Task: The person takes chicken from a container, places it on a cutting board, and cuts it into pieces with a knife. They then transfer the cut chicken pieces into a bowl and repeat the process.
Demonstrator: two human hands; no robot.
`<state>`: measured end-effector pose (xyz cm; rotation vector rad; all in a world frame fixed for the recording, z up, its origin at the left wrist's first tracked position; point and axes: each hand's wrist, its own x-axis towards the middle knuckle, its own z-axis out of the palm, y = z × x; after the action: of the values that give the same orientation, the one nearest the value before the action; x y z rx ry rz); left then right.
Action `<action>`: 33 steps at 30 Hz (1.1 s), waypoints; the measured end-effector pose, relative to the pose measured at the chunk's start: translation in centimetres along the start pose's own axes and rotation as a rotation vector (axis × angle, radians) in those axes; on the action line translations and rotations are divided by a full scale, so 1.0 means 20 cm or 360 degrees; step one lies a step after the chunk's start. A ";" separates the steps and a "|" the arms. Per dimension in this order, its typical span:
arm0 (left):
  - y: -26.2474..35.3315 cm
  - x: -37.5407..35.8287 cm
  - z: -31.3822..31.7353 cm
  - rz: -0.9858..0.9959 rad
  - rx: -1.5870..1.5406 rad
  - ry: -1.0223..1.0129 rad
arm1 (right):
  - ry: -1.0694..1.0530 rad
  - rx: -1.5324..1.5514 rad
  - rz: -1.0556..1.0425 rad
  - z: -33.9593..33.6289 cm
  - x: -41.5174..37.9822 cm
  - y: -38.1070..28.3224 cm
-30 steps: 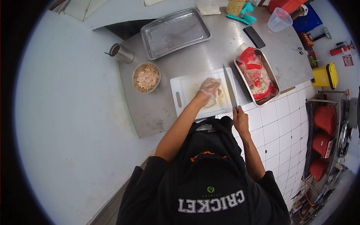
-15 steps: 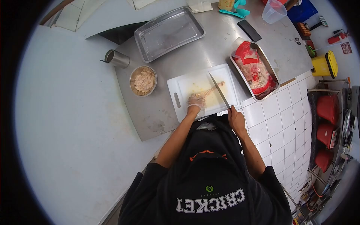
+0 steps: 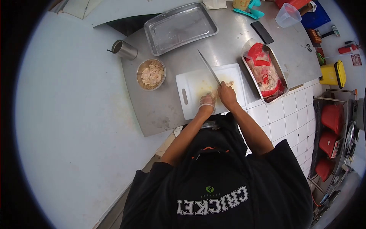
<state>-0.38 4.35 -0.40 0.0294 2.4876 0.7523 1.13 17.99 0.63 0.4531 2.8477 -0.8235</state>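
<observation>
A white cutting board (image 3: pixel 189 82) lies near the table's front edge, smeared with yellowish residue. My left hand (image 3: pixel 207 102), in a clear plastic glove, is closed on a piece of raw meat on the board; the fingers partly hide it. My bare right hand (image 3: pixel 228 94) grips a long knife (image 3: pixel 209 65) by its handle, just right of the left hand. The blade slants up and left past the board's far edge. A bit of pale meat (image 3: pixel 230 83) shows beyond the right hand.
Left of the board stands a steel bowl (image 3: pixel 162 83) of pale meat chunks, with a metal cup (image 3: pixel 126 50) behind. A large steel tray (image 3: pixel 181 28) lies at the back. To the right, another tray (image 3: pixel 283 74) holds bagged raw meat (image 3: pixel 264 72); a phone (image 3: pixel 262 32) lies behind it.
My right hand has moved the knife up and left, farther over the board and closer to my left hand. The left hand stays on the meat. The camera view has shifted slightly.
</observation>
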 end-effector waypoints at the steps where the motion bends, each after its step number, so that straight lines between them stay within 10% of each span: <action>1: -0.02 0.03 0.00 0.0027 -0.0032 -0.0013 | -0.0017 -0.0023 0.0016 0.00 -0.02 0.00; 6: -0.31 0.30 0.21 0.0341 -0.0366 -0.0147 | -0.0154 -0.0096 0.0061 -0.11 -0.40 0.23; 11: -0.19 0.18 0.00 -0.0322 -0.1166 -0.0699 | -0.0261 0.0042 0.0058 -0.27 -0.66 0.26; 20: -0.33 0.04 0.10 0.0184 -0.0262 0.0154 | -0.0261 -0.0101 0.0001 -0.01 -0.47 0.13; 24: -0.33 0.07 0.21 -0.0242 -0.0533 -0.0219 | -0.0159 -0.0013 -0.0082 0.11 -0.14 -0.08; 33: -0.23 0.00 -0.01 0.0203 -0.0091 0.0076 | -0.0262 -0.0064 -0.0139 0.02 -0.19 0.00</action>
<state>0.13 0.31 -2.69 0.1526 2.5269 0.8866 4.68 16.73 1.10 0.2451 2.7422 -0.7778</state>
